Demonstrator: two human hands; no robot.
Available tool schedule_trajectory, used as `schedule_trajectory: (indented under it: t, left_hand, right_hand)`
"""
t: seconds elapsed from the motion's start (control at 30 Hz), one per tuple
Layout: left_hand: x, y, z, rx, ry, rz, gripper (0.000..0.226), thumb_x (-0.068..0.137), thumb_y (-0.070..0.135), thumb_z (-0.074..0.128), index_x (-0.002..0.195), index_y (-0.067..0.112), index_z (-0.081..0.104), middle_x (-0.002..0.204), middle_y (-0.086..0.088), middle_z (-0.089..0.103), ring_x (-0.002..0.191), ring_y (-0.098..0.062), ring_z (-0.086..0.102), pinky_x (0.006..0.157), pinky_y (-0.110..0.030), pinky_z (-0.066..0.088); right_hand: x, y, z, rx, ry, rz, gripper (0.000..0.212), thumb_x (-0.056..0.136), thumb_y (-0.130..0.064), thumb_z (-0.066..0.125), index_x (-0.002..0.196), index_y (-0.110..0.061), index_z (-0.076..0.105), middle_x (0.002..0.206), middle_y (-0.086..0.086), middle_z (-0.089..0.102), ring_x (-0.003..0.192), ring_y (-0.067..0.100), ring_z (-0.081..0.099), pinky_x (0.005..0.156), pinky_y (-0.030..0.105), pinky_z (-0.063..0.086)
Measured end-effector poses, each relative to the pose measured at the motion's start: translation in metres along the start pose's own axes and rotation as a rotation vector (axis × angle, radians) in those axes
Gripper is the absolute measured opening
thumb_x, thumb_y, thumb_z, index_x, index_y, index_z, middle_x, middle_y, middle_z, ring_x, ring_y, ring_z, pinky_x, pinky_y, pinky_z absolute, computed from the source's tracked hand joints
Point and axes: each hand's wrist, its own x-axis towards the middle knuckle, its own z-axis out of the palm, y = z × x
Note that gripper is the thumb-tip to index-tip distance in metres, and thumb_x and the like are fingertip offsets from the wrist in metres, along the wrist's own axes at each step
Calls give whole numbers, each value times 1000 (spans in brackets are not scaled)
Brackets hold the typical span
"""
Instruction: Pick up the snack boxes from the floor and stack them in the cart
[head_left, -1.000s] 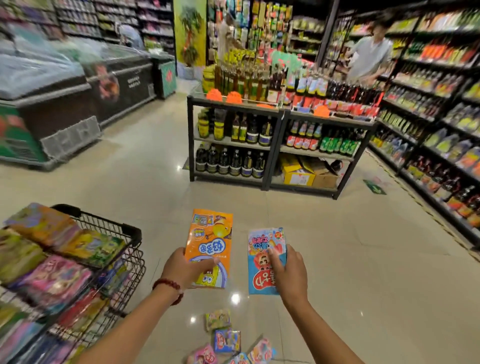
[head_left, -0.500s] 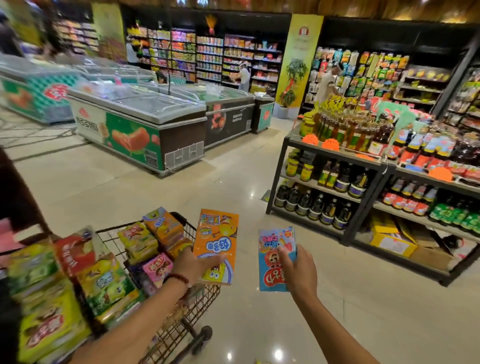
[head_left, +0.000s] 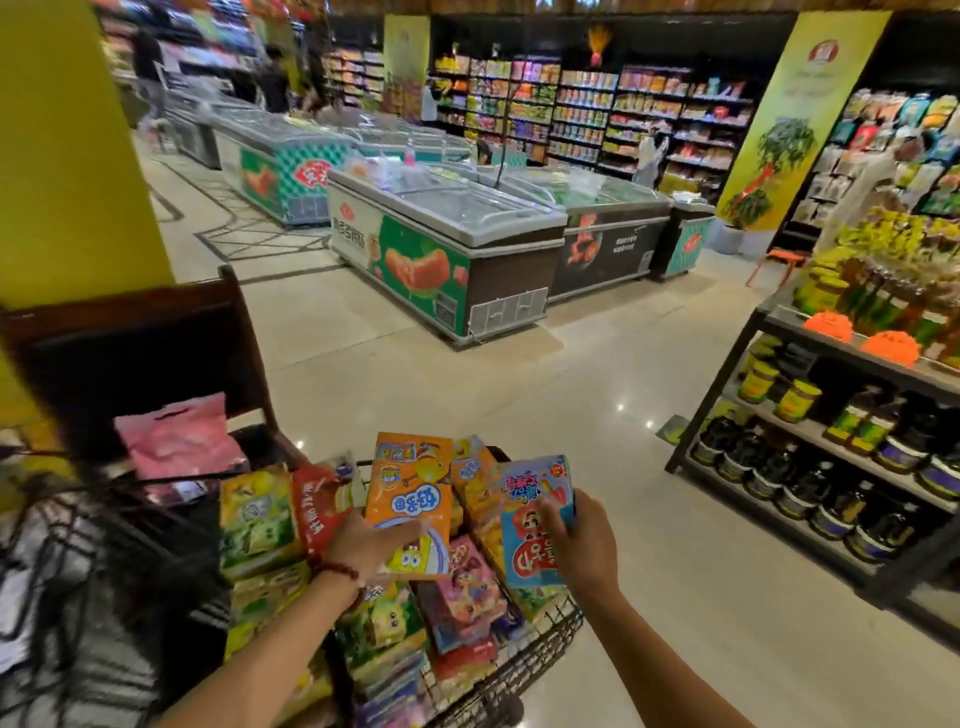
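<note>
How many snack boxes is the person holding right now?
2. An orange box in the left hand and a blue box in the right hand, both above the packed cart.

**What the view leaves unclear**

The cart (head_left: 540, 660) runs off the bottom edge, so its wheels and lower frame are out of sight. The left hand (head_left: 363, 545) covers the lower left corner of the orange box (head_left: 410, 499), and the right hand (head_left: 582, 545) hides part of the blue box (head_left: 535, 519). The left side of the picture smears into dark blur. Print on the far shelves (head_left: 597, 109) is too small to read.
</note>
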Motion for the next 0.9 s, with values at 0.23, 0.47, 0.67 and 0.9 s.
schedule_trajectory:
  t: [0.23, 0.47, 0.67, 0.9]
  left_hand:
    - [4, -14, -42, -146, 157, -87, 56, 56, 28, 90, 102, 8, 66, 97, -5, 69, 86, -18, 64, 73, -24, 48]
    - [11, -26, -91, -34, 424, -208, 46, 75, 24, 79, 98, -13, 65, 99, -25, 68, 102, -36, 62, 74, -46, 46]
    - [33, -40, -118, -30, 499, -324, 46, 74, 32, 80, 55, 14, 42, 47, 5, 42, 64, -17, 47, 51, -27, 29]
    - [61, -61, -139, -47, 441, -433, 73, 55, 62, 80, 94, 3, 63, 85, -9, 61, 81, -22, 59, 73, -36, 42]
  right_hand:
    - [25, -26, 70, 20, -219, -72, 27, 91, -46, 54, 91, -20, 58, 78, -2, 69, 61, 6, 68, 53, 30, 57]
    - [46, -66, 134, 23, -365, -193, 26, 93, -46, 51, 77, -26, 49, 69, -7, 56, 60, 3, 57, 52, 23, 50]
    - [61, -86, 186, 105, -515, -161, 19, 94, -32, 55, 80, -19, 53, 66, -7, 59, 48, -8, 58, 42, 9, 41]
    - [75, -98, 238, 118, -574, -137, 26, 92, -44, 54, 85, -19, 57, 73, -8, 65, 53, -2, 63, 47, 14, 49]
